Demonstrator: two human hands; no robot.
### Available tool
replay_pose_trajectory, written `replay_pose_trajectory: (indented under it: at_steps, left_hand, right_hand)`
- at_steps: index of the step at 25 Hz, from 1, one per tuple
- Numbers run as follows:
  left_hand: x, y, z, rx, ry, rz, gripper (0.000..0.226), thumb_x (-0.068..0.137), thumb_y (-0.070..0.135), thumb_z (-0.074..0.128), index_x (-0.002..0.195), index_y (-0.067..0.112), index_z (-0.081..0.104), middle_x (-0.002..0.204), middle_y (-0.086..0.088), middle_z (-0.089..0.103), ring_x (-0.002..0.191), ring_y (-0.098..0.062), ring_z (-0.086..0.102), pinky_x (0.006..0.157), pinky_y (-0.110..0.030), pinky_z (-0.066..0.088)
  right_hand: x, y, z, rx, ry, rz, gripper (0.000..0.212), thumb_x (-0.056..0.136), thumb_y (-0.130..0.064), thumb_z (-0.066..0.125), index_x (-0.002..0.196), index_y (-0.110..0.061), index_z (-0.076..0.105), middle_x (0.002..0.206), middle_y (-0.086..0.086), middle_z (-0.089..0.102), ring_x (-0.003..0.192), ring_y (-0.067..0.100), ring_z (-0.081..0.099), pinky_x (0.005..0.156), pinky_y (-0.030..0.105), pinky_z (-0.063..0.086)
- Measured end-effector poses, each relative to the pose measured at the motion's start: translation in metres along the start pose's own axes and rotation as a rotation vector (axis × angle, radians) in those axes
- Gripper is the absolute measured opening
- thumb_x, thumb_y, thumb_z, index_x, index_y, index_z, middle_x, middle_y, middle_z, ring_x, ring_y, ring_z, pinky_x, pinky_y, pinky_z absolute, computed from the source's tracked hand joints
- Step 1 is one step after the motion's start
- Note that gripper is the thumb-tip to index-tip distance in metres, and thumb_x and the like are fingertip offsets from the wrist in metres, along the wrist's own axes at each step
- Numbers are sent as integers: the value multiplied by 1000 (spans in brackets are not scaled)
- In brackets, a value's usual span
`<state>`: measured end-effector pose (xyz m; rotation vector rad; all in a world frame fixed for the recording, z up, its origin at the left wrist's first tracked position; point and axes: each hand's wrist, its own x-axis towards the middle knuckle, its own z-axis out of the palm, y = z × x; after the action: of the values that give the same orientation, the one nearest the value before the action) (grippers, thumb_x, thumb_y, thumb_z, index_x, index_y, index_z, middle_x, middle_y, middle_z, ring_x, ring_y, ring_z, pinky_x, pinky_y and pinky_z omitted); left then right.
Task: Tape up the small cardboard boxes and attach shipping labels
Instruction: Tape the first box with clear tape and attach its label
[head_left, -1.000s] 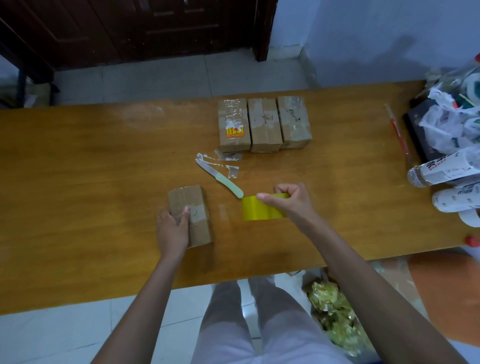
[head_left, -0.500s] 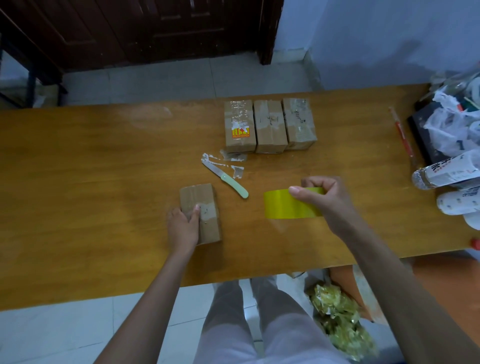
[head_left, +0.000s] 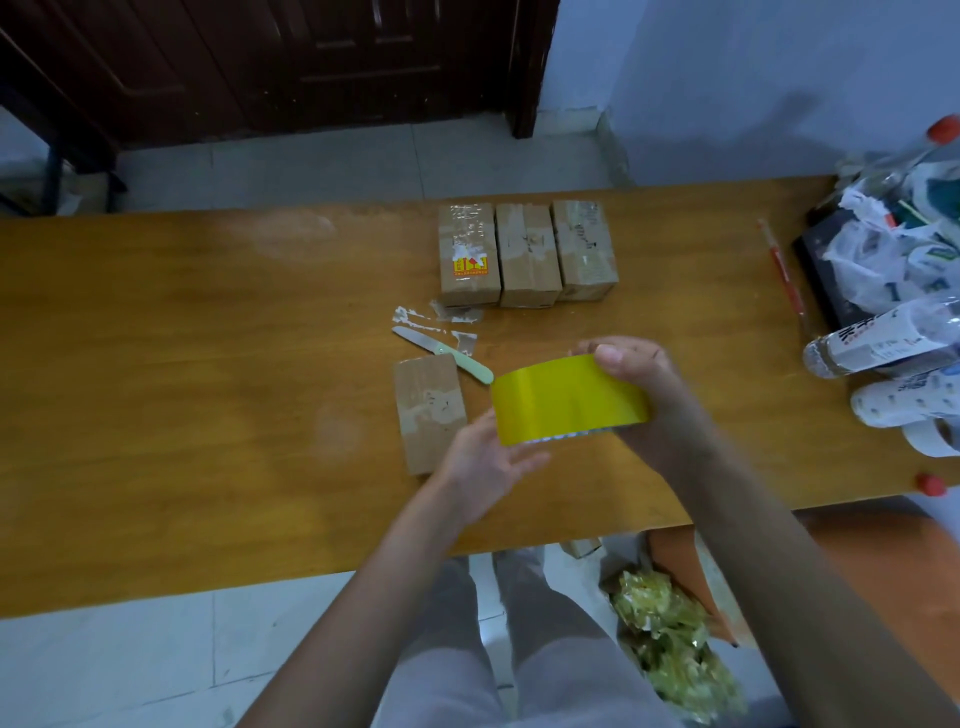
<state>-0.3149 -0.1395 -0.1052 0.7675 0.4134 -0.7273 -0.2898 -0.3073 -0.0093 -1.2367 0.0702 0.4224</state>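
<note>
Now both hands at a yellow tape roll (head_left: 569, 400), raised over the table (head_left: 208, 395)

Head view: right hand (head_left: 641, 400) grips the roll's right end, thumb on top and fingers curled round it; left hand (head_left: 485, 462) lies under the roll's left end with fingers relaxed, touching it. Just left of the roll a small box (head_left: 428, 413) lies flat on the table, free of either hand. A knife (head_left: 441, 354) lies beside its far corner among tape scraps, and three more boxes (head_left: 527, 254) stand side by side farther back

head view looks steeply down, close over the table (head_left: 208, 415).
</note>
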Motion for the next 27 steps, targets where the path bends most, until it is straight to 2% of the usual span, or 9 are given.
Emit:
replay_pose_trajectory:
  at_steps: [2, 6, 10, 12, 16, 20, 23, 25, 27]
  left_hand:
    - [-7, -5, 11, -253, -138, -123, 51, 72, 29, 69, 119, 10, 69, 127, -20, 63, 116, -39, 60, 103, -50, 44]
    - [-15, -8, -2, -369, -165, -77, 27, 67, 6, 72, 93, 6, 78, 97, -16, 72, 81, -25, 69, 76, -32, 58]
    - [-15, 1, -15, -196, 24, -44, 28, 77, -8, 62, 95, 11, 72, 88, -11, 73, 70, -17, 69, 63, -25, 58]
    - [-14, 7, -21, -115, 130, -4, 31, 83, -13, 55, 102, 11, 60, 84, -7, 74, 71, -15, 71, 61, -22, 57]
    - [-20, 27, -39, 39, 229, 171, 35, 63, 5, 73, 96, 7, 59, 79, -3, 73, 76, -12, 71, 66, -20, 56]
    - [-19, 45, -54, 278, 336, 196, 35, 63, 12, 79, 94, 9, 63, 80, -1, 74, 80, -14, 71, 69, -21, 55]
    - [-24, 68, -95, 269, 555, 235, 21, 78, 3, 73, 93, 11, 62, 87, -6, 72, 80, -14, 70, 69, -22, 53]
    - [-30, 79, -121, 327, 595, 261, 20, 80, 0, 73, 92, 11, 62, 79, -3, 73, 73, -10, 70, 63, -18, 53]
    - [-31, 80, -133, 437, 629, 259, 22, 78, 3, 77, 91, 13, 64, 74, 2, 74, 69, -6, 70, 58, -15, 51]
  right_hand:
    - [0, 8, 10, 99, -36, 38, 51, 52, -55, 86, 69, -12, 64, 69, 7, 53, 65, 18, 57, 60, 25, 46]
    - [-2, 12, 18, 117, -77, 40, 39, 58, -59, 79, 73, -24, 74, 73, -3, 67, 71, 12, 65, 65, 25, 51]
    - [-3, 11, 19, 127, -101, 24, 38, 63, -60, 75, 78, -25, 76, 77, -7, 70, 75, 9, 67, 67, 22, 53]
    - [1, 11, 16, 93, -72, 23, 42, 61, -59, 77, 74, -20, 72, 73, 2, 63, 71, 15, 63, 63, 25, 50]
    - [8, 17, 3, -20, 23, 34, 59, 59, -55, 80, 71, -5, 53, 67, 10, 43, 63, 23, 46, 56, 28, 39]
    - [15, 24, -2, 3, 79, 68, 23, 68, -45, 66, 60, -24, 63, 59, -7, 52, 56, 10, 55, 52, 20, 45]
    - [23, 16, -23, -296, 209, 15, 40, 64, -51, 75, 53, -21, 51, 52, -6, 41, 49, 9, 43, 47, 17, 34]
    - [28, 15, -37, -605, 239, 9, 52, 62, -58, 76, 52, -19, 43, 51, -7, 34, 48, 8, 36, 45, 17, 26]
    - [34, 24, -41, -679, 220, 45, 55, 64, -58, 76, 51, -18, 40, 49, -9, 32, 47, 9, 35, 45, 20, 24]
